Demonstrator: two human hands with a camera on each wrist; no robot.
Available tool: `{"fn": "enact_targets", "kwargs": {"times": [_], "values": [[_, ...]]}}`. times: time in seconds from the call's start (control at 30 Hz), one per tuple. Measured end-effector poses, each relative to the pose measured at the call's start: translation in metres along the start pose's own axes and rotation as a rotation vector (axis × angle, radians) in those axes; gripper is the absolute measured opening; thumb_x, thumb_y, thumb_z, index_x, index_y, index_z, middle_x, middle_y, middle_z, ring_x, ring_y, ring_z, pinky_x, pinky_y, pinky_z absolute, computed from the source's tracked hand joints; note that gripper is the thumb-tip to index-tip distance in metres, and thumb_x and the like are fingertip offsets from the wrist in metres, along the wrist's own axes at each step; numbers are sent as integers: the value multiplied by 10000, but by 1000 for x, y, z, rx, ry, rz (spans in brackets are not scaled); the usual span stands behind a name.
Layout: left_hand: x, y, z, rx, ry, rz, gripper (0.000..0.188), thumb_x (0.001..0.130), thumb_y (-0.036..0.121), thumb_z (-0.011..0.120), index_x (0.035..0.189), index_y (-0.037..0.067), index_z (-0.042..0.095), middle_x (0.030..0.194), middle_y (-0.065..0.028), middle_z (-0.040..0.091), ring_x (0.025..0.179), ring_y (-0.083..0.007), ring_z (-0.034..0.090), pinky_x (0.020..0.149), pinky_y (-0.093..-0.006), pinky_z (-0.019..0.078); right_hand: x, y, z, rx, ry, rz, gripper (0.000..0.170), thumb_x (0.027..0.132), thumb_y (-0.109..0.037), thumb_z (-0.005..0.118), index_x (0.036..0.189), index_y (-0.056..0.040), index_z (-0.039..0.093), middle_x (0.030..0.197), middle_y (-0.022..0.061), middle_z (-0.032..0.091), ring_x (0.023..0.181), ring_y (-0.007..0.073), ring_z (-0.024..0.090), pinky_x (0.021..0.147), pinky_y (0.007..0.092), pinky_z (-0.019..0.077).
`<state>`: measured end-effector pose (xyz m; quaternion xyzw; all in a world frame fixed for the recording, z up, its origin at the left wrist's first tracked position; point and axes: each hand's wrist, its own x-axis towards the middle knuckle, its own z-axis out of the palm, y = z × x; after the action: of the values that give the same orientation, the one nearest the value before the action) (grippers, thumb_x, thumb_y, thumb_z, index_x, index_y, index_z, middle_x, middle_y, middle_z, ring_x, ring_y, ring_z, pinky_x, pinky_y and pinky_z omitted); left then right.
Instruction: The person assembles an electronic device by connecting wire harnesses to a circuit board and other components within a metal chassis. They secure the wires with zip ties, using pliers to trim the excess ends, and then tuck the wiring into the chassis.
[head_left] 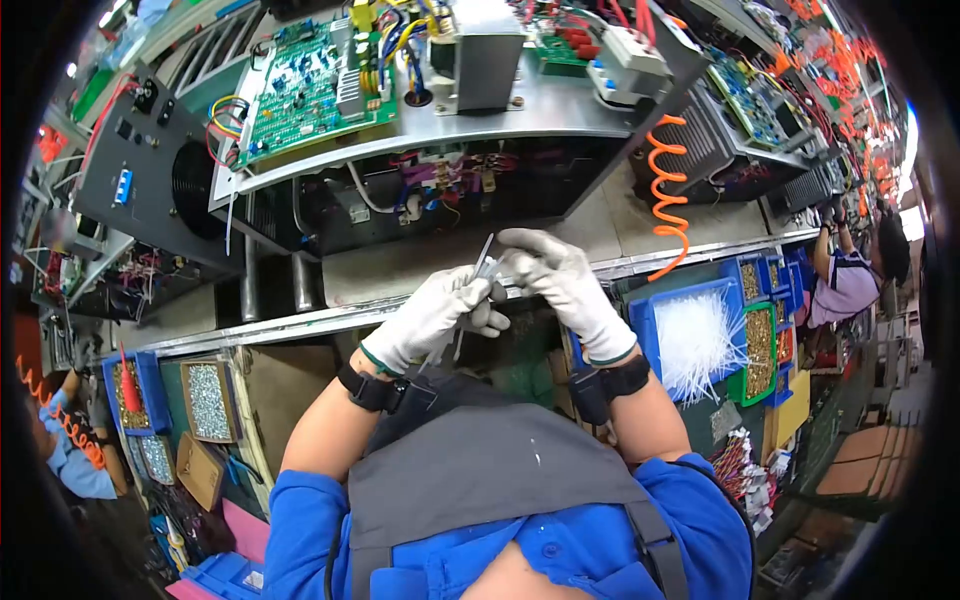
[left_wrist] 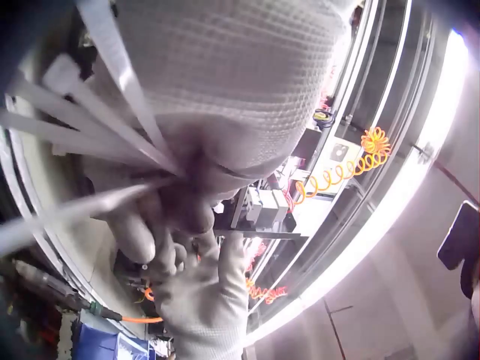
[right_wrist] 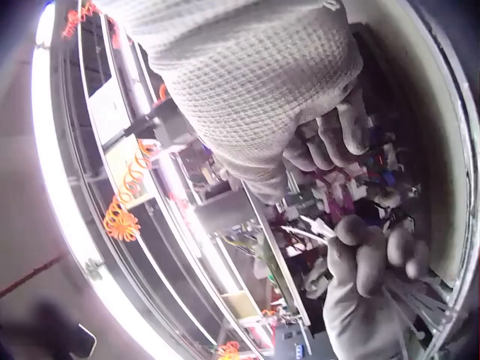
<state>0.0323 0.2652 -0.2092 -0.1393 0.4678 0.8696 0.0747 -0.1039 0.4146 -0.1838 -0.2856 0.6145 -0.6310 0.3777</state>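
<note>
White-gloved, my left hand (head_left: 430, 310) grips a small bunch of white cable ties (left_wrist: 124, 71) between thumb and fingers. In the left wrist view their strips fan out from the grip. Close beside it, my right hand (head_left: 570, 285), also gloved, has its fingertips near the upper ends of the ties. Its fingers are loosely bent in the right wrist view, with no tie showing between them. Both hands are in front of an open metal chassis (head_left: 560, 110), whose lower bay holds wiring.
A green circuit board (head_left: 315, 85) sits on the chassis top. An orange coiled hose (head_left: 668, 190) hangs at the right. A blue bin (head_left: 648, 340) holds more cable ties, beside small bins of fasteners. At left stands a tray of metal parts (head_left: 208, 400). Other people work at both sides.
</note>
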Motion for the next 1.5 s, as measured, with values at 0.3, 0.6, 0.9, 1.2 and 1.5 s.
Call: {"fn": "enact_targets", "kwargs": {"times": [0.3,0.6,0.9,1.2,1.5], "values": [[24,6,-15,207,-4,-24,262,941,348,580,984,90,598,699,76,504,510,15,360,449,-137,271,26,4,7,-180,-40,105,112,880,-92,588,932,-2,627,783,5,617,730,63,551,662,231,466],[48,15,-11,458,303,111,162,954,214,556,957,64,617,678,29,556,512,-6,399,444,-171,314,-32,16,-75,159,573,-84,164,908,-172,607,987,-29,604,740,-11,562,620,65,567,581,192,484],[78,32,53,1147,219,510,295,818,191,661,1085,68,625,903,-160,667,849,-286,671,726,-344,520,15,18,-40,-30,528,-210,78,890,-36,585,813,-45,584,699,-38,534,591,26,494,516,195,411],[147,25,-5,644,417,77,127,839,100,650,944,31,637,597,67,511,461,-37,421,422,-227,326,84,42,-46,286,649,-77,142,910,-178,606,928,-38,604,775,10,606,586,83,569,539,219,492],[137,-43,-36,590,547,-79,133,802,146,702,797,34,631,601,9,551,517,-75,466,482,-269,382,59,155,-14,668,523,95,432,885,-152,648,1247,6,473,1099,97,591,970,216,602,853,353,493]]}}
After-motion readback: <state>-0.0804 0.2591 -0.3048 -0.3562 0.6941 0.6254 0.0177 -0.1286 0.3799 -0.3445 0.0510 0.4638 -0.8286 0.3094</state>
